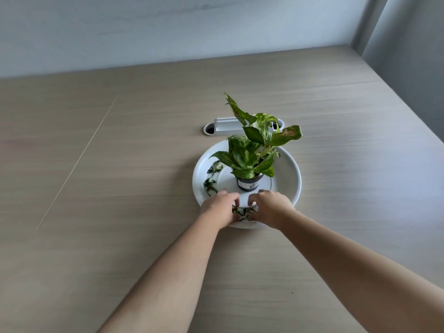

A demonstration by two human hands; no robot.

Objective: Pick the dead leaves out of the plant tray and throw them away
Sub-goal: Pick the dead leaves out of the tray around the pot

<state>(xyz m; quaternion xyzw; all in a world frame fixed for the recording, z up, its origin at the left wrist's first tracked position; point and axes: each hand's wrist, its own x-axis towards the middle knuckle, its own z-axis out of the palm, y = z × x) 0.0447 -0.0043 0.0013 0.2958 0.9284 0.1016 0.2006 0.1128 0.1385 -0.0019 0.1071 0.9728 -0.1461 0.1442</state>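
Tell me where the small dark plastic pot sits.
In the head view, the small dark plastic pot stands mid-frame in the round white tray, just beyond both hands.

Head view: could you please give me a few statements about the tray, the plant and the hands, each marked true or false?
1. The pot stands inside the white tray. True.
2. Both hands are at the tray's far rim. False: the left hand and right hand are at its near edge, either side of some leaves.
3. Loose leaf bits lie in the tray's left part. True.
4. The plant has tipped over. False: it stands upright.
5. A bin sits beside the tray. False: none is in view; only a cable port lies behind it.
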